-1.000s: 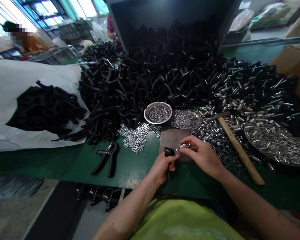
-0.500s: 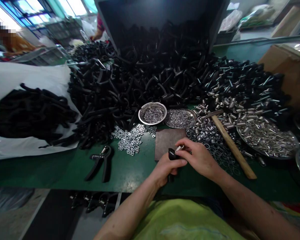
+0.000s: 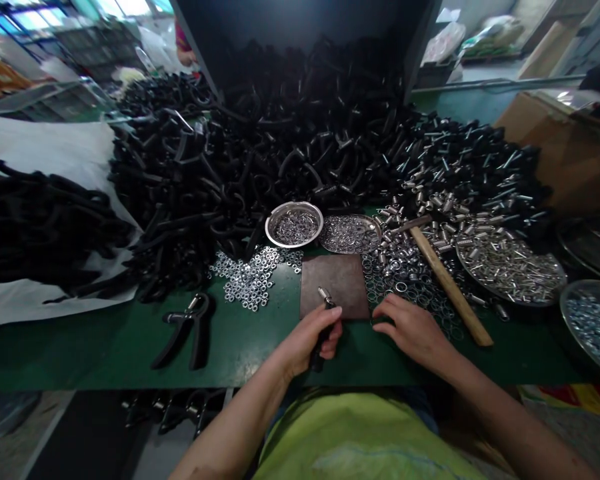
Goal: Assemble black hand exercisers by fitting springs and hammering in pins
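A black handle (image 3: 318,359), a metal spring (image 3: 325,294) at its upper end, is wrapped in the fingers of the left hand (image 3: 307,339), near the front edge of a brown plate (image 3: 335,277). The right hand (image 3: 411,328) is just beside the plate's right corner, fingers and thumb bent toward each other; I cannot tell whether they pinch anything. Thin rings (image 3: 435,305) lie beyond it, near a hammer (image 3: 449,287). Well left on the green worktop (image 3: 105,347) lies a V-shaped black piece (image 3: 201,340); a steel bowl (image 3: 269,233) stands beyond the plate.
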The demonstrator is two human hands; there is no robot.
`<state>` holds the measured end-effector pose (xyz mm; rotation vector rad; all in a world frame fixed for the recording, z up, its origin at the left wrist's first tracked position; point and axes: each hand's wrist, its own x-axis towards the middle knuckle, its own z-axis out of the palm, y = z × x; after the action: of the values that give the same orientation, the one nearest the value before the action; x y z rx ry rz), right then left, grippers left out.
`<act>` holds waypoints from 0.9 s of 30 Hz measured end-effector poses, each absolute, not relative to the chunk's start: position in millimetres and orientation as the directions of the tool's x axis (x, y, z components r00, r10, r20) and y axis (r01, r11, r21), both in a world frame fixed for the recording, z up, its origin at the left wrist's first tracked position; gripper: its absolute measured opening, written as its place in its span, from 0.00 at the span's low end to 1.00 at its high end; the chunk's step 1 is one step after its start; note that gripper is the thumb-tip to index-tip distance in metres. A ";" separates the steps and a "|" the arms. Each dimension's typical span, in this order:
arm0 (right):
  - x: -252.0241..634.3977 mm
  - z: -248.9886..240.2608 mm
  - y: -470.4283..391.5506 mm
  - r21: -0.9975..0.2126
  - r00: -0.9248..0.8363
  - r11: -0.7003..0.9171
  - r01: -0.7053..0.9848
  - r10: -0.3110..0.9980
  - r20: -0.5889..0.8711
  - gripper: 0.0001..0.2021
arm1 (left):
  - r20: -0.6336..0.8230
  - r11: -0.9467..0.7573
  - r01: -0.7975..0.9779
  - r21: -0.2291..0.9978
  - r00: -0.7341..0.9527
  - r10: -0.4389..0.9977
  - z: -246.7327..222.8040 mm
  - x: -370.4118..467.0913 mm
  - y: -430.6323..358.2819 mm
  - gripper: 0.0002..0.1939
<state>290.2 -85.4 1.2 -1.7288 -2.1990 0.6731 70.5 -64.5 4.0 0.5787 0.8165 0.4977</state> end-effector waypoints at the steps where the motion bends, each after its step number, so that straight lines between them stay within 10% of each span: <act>1: 291.6 -3.7 -89.5 -0.462 -0.261 0.192 0.866 0.961 -0.091 0.04 | -0.535 0.720 -0.189 0.667 0.550 0.641 2.9 69.5 -62.1 0.18; 10: 259.2 25.6 -82.8 -0.884 -0.225 0.066 0.462 0.973 -0.045 0.07 | -0.573 0.682 -0.167 0.712 0.423 0.702 9.3 88.4 -60.1 0.28; 18: 232.2 28.8 -68.8 -0.794 -0.111 0.066 0.604 0.994 -0.001 0.07 | -0.549 0.672 -0.189 0.716 0.441 0.710 13.2 100.9 -66.7 0.28; 27: 253.2 25.7 -50.7 -0.943 -0.406 -0.028 0.332 0.898 -0.170 0.10 | -0.504 0.590 0.007 0.807 0.528 0.683 9.6 84.4 -60.4 0.21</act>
<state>253.2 -50.7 25.7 -1.2886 -1.7439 1.4478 84.4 -60.4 9.6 0.8587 0.9398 0.4695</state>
